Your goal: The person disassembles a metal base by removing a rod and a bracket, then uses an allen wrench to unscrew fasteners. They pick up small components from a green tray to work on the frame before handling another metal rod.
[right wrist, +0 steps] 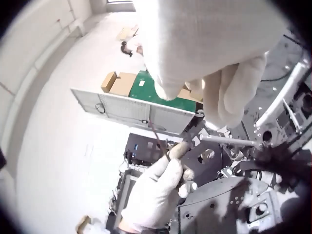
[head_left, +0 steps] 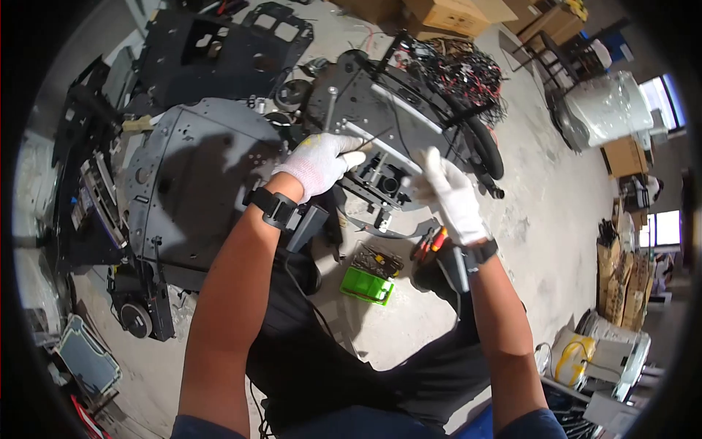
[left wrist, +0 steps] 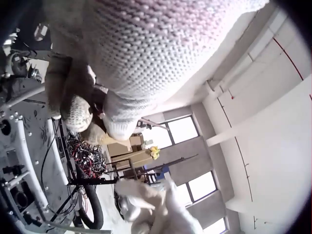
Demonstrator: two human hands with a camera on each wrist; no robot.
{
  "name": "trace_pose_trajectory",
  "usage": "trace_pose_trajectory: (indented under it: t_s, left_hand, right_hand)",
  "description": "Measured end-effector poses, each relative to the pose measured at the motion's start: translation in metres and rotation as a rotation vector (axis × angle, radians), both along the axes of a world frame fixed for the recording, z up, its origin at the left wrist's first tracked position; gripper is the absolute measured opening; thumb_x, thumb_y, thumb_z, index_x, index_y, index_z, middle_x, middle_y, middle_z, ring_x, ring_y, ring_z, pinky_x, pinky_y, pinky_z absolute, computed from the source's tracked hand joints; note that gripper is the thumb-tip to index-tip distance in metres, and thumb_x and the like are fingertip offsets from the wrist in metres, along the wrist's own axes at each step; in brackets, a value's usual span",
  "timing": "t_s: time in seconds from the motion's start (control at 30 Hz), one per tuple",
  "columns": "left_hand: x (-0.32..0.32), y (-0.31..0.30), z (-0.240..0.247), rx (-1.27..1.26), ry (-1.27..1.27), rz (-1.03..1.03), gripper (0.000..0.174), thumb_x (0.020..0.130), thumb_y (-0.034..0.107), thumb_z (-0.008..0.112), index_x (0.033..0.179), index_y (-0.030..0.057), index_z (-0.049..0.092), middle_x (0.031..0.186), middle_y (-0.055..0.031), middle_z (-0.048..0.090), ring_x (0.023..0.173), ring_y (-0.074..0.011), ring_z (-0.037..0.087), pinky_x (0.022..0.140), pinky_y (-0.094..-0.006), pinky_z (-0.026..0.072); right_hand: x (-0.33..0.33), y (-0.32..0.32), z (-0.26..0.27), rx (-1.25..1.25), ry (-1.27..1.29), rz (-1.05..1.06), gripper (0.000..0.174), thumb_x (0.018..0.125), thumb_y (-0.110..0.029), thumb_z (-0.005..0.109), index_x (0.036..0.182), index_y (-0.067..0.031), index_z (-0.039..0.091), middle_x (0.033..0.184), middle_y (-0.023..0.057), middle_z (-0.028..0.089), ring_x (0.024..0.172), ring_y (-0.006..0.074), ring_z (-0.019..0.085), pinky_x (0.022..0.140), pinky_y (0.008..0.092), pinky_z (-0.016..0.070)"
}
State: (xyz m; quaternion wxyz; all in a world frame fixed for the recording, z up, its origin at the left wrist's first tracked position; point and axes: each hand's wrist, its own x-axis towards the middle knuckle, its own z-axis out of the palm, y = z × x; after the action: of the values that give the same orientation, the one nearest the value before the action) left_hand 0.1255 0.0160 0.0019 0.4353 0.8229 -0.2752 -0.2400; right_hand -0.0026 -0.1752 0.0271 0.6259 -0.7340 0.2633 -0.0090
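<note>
My left hand (head_left: 322,162), in a white knit glove, pinches a thin dark rod (head_left: 375,139) between thumb and fingers. In the right wrist view the rod (right wrist: 157,139) looks reddish-brown and sticks out past the fingertips. Its exact kind cannot be told. Opposite it, my gloved right hand (head_left: 450,194) is raised with its fingers loosely bent, blurred in the head view. Nothing shows between its fingers in the right wrist view. Beneath both hands lies a dark machine chassis (head_left: 344,99) with white strips, a black bracket assembly (head_left: 380,179) and an upright silver rod (head_left: 331,110).
A round grey plate (head_left: 197,183) lies at the left. Between the legs sits a green box (head_left: 365,285) of small hardware, with red-handled pliers (head_left: 439,238) nearby. Tangled wires (head_left: 468,77) and cardboard boxes (head_left: 450,16) are at the back. A wrapped white roll (head_left: 607,110) stands right.
</note>
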Motion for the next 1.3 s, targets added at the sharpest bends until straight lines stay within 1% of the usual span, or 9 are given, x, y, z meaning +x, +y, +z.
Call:
trace_pose_trajectory:
  t_s: [0.13,0.23,0.37,0.5,0.63,0.73,0.97,1.17,1.3]
  left_hand:
    - [-0.009,-0.024,-0.002,0.040,-0.150,-0.230,0.033,0.085,0.028,0.056,0.109,0.0061,0.060,0.093,-0.0140,0.064,0.083,-0.0232,0.060,0.074,-0.0300,0.0449]
    - [-0.013,-0.031,-0.008,0.006,-0.244,-0.291,0.035,0.083,0.032,0.053,0.104,0.0056,0.062,0.099,-0.0180,0.061,0.093,-0.0345,0.056,0.080,-0.0379,0.0439]
    - [-0.015,-0.033,-0.002,0.054,-0.126,-0.275,0.035,0.084,0.028,0.055,0.109,0.0034,0.059,0.089,-0.0142,0.064,0.080,-0.0228,0.060,0.073,-0.0302,0.0449]
    - [-0.014,-0.034,-0.008,0.065,-0.100,-0.264,0.035,0.084,0.027,0.056,0.110,0.0036,0.059,0.090,-0.0133,0.064,0.080,-0.0221,0.060,0.072,-0.0298,0.0450]
    - [-0.015,-0.034,-0.013,0.042,-0.210,-0.287,0.035,0.084,0.027,0.056,0.110,0.0041,0.059,0.093,-0.0144,0.064,0.082,-0.0236,0.060,0.074,-0.0303,0.0446]
    - [-0.014,-0.034,-0.008,0.044,-0.169,-0.286,0.035,0.084,0.026,0.057,0.111,0.0044,0.059,0.096,-0.0151,0.064,0.087,-0.0246,0.060,0.078,-0.0298,0.0444]
    - [-0.026,-0.039,0.000,0.063,-0.184,-0.381,0.034,0.083,0.027,0.056,0.109,0.0063,0.060,0.099,-0.0159,0.062,0.095,-0.0309,0.057,0.084,-0.0330,0.0436]
    - [-0.021,-0.037,-0.006,-0.208,0.176,-0.188,0.034,0.077,0.012,0.066,0.109,0.0051,0.061,0.098,-0.0065,0.064,0.090,-0.0111,0.059,0.079,-0.0244,0.0456]
    - [-0.023,-0.039,0.001,-0.349,0.154,-0.165,0.032,0.077,0.008,0.067,0.107,0.0010,0.061,0.092,-0.0042,0.064,0.082,-0.0078,0.058,0.078,-0.0225,0.0468]
  right_hand:
    - [0.013,-0.007,-0.015,-0.414,-0.083,0.168,0.046,0.087,-0.047,0.051,0.092,-0.0034,0.063,0.070,0.0042,0.064,0.057,0.0079,0.053,0.056,0.0234,0.0426]
    - [0.014,-0.007,0.004,-0.243,0.042,0.164,0.042,0.088,-0.044,0.050,0.086,-0.0044,0.064,0.062,0.0018,0.062,0.057,0.0067,0.054,0.055,0.0224,0.0436]
    - [0.009,-0.018,0.002,-0.120,-0.086,0.252,0.027,0.090,-0.027,0.051,0.087,-0.0040,0.064,0.069,0.0018,0.064,0.061,0.0050,0.055,0.056,0.0205,0.0442]
    - [0.005,-0.017,0.010,0.072,-0.153,0.240,0.020,0.087,-0.011,0.050,0.100,-0.0004,0.061,0.081,0.0026,0.064,0.067,0.0060,0.056,0.062,0.0210,0.0459]
    - [0.001,-0.024,0.004,-0.001,-0.148,0.301,0.023,0.088,-0.013,0.051,0.105,0.0001,0.059,0.082,0.0035,0.064,0.067,0.0065,0.056,0.062,0.0203,0.0456]
    - [-0.007,-0.031,0.007,0.276,-0.219,0.246,0.029,0.089,-0.028,0.054,0.099,-0.0010,0.059,0.076,0.0007,0.063,0.063,0.0050,0.055,0.059,0.0187,0.0441]
    - [-0.010,-0.016,0.005,-0.075,0.018,0.168,0.038,0.087,-0.038,0.055,0.070,-0.0053,0.063,0.059,-0.0018,0.059,0.049,0.0032,0.048,0.049,0.0196,0.0397]
    - [-0.014,-0.024,-0.014,0.073,-0.042,0.009,0.032,0.088,-0.033,0.056,0.077,-0.0032,0.062,0.062,0.0029,0.062,0.049,0.0057,0.053,0.047,0.0203,0.0423]
    - [-0.013,-0.029,-0.012,0.212,-0.041,-0.081,0.035,0.089,-0.034,0.052,0.078,-0.0028,0.061,0.064,0.0053,0.063,0.047,0.0066,0.051,0.045,0.0191,0.0408]
